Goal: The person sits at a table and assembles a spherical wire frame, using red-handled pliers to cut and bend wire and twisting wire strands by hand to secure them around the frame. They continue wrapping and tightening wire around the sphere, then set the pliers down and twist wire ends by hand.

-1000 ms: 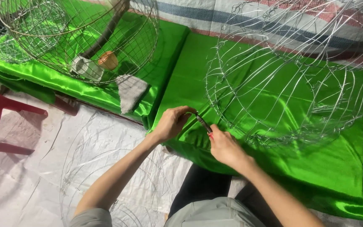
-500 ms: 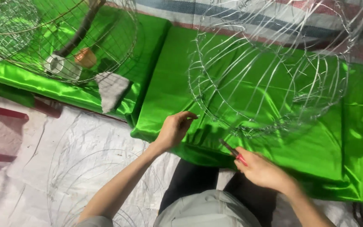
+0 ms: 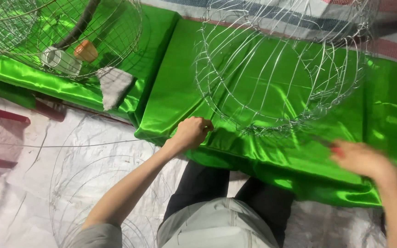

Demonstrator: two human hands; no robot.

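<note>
Wire basket frame [image 3: 276,69] sits on green satin cloth [image 3: 263,151], just beyond both hands. Left hand [image 3: 191,132] fisted near frame's lower rim, apparently gripping thin wire. Right hand [image 3: 361,158] blurred, off to right; grip cannot be told. Step judged: wire tying; next move needs steady tension.

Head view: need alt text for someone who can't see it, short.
A person's left hand is closed into a fist at the rim of a round wire-frame basket on shiny green satin cloth, while the blurred right hand holds a small red-handled tool off to the side. A second wire cage sits upper left.
</note>
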